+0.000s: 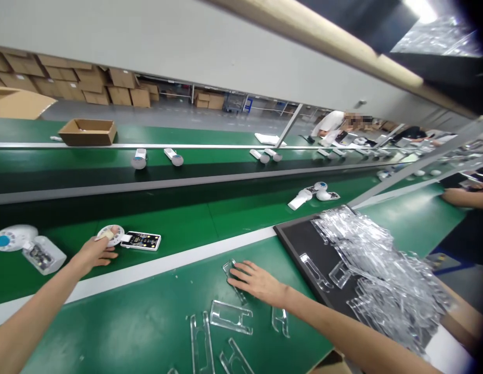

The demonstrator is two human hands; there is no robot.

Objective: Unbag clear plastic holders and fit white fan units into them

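At nine o'clock, a white device (25, 235) with a blue-centred round head lies on the green belt (186, 223), its boxy body showing circuitry. Between nine and ten, an open carton (87, 136) stands across the belts. The left hand (95, 252), between eight and nine, touches a round disc (119, 237); its fingers are part-bent, and I cannot tell whether they grip. At its three o'clock, joined to the disc, a board (143, 240) lies face up in a white casing on the belt. Farther back, two white handsets (173, 156) rest towards ten.

On the green bench (147, 322), the right hand (259, 283) is spread wide, palm down, fingers touching a clear piece (227, 267). More clear frames (231, 302) lie from its eight o'clock round to its five. White parts (302, 199) sit on the belt at its one. At its three, a black tray (299, 241) bears a heap (381, 270) of clear pieces. Towards two, a co-worker (329, 123) in white bends forward; at three, another person's arm (465, 198) reaches in.
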